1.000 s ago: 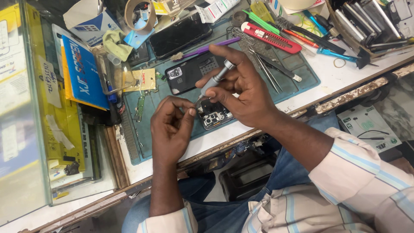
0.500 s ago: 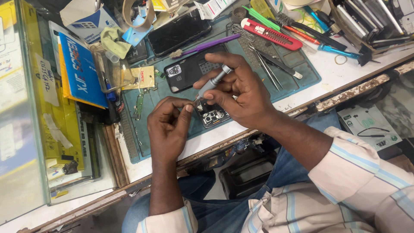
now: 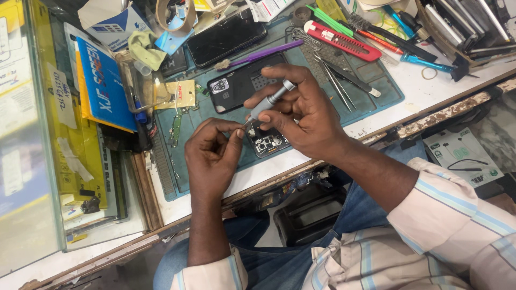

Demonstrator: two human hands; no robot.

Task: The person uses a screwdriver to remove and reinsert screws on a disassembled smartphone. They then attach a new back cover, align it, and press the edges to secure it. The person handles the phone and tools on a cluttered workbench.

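My right hand (image 3: 303,115) grips a small grey screwdriver (image 3: 267,103), its tip angled down to the left toward my left hand's fingertips. My left hand (image 3: 212,156) has thumb and fingers pinched together at the driver tip; anything between them is too small to see. Just under both hands lies an opened phone (image 3: 267,143) showing camera modules and circuit parts, mostly hidden by my right hand. A black phone back cover (image 3: 236,86) rests just beyond it on the teal work mat (image 3: 376,88).
Another dark phone (image 3: 226,36) lies at the mat's far edge. A purple tool (image 3: 263,53), red utility knife (image 3: 341,40), tweezers (image 3: 336,80) and several pens lie on the right. A blue box (image 3: 102,86) and glass case stand at left. A small green circuit board (image 3: 176,126) sits left of my hands.
Both hands have stayed over the opened phone. My left fingers have closed in on the screwdriver tip, and the driver has tilted slightly.
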